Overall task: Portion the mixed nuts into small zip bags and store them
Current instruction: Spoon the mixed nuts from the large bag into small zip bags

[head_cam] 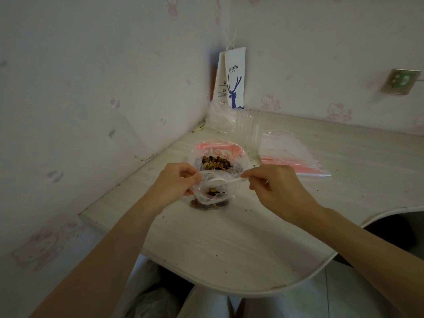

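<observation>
Lap sits under rounded table (229, 244) edge. Wallpapered wall hugs table's left side. Left hand (176, 182) pinches small zip bag (210, 196) rim, nuts inside. Big nut bag (218, 160) stands open just behind. Right hand (275, 191), fingers curled, pinches bag mouth's right side. Empty bags (291, 154) lie right; tabletop runs on to far wall.

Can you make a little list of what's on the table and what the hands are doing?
Small bag: open, some nuts inside
Left hand: pinches the small bag's rim
Right hand: pinches what looks like a white spoon
Big bag: open, holds mixed nuts, behind the small bag
Spare bags: flat pile, right side
</observation>
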